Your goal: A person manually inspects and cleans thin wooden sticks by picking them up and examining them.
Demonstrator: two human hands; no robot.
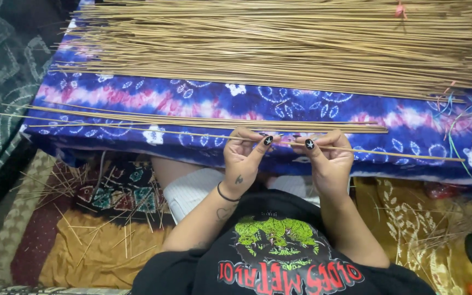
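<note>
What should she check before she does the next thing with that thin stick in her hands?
1. Left hand pinches the stick: ok.
2. Right hand pinches it too: ok.
3. Stick lies level across the blue cloth: ok.
4. Stick is whole, no crack: cannot tell, too thin to see.
5. Small pile sits apart from the big pile: ok.
6. Floor is tidy: not ok, loose bits lie on the mat.
</note>
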